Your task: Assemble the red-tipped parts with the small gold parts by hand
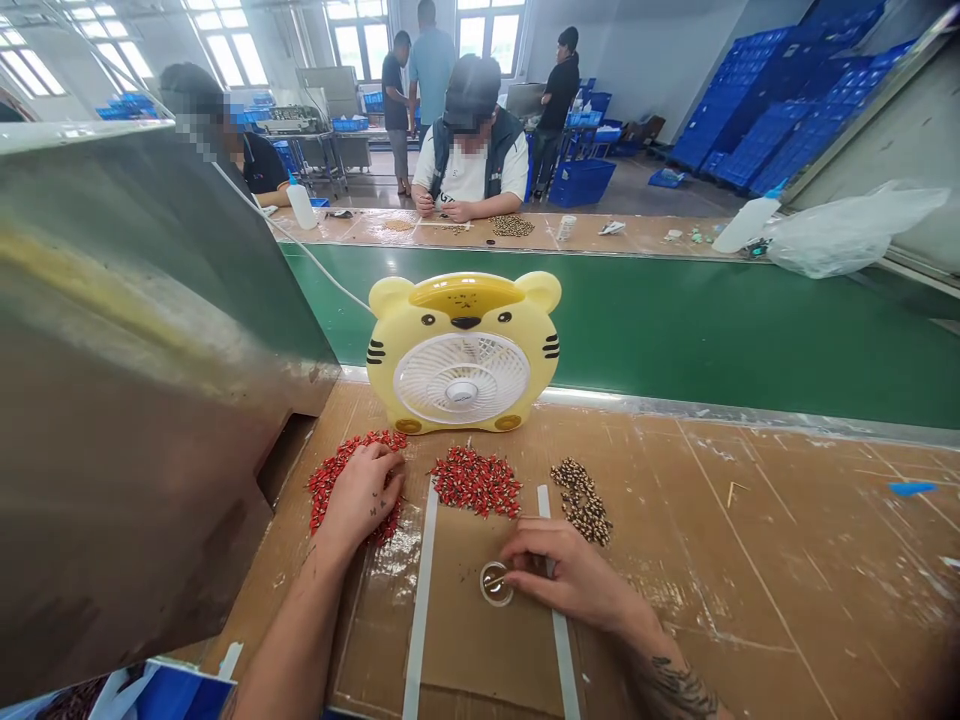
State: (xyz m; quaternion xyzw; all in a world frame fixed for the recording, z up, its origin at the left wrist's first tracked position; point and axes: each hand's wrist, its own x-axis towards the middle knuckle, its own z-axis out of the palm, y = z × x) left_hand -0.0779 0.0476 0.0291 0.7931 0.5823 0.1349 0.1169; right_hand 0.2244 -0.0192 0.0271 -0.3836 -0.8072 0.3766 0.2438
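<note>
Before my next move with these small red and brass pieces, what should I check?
1. Left hand rests on the left red pile: ok.
2. Right hand has its fingertips at the small round dish: ok.
3. Piece pinched in the right hand: cannot tell, too small.
4. Middle red pile and brass pile lie apart, unmixed: ok.
5. Fan stands upright behind the piles, clear of both hands: ok.
</note>
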